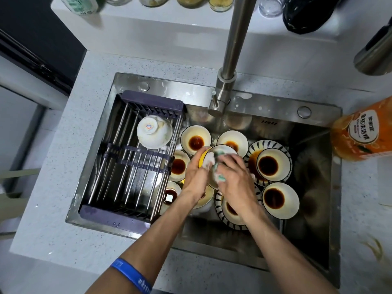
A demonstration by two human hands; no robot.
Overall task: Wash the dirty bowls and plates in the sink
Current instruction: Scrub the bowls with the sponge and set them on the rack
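Scrubbing over the sink (314, 240), my left hand (196, 177) grip clamped on a yellow-rimmed bowl (220, 150), right hand (235, 177) grip pressing a soapy sponge (218, 177) inside, sauce-stained bowls (273, 165) below and around, speckled tabletop (63, 234) outward.

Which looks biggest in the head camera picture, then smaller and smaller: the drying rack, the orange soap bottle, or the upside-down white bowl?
1. Drying rack, clearly largest.
2. Orange soap bottle, though the picture's edge cuts it off and it stands higher, nearer the camera.
3. Upside-down white bowl, smallest, resting on the rack.
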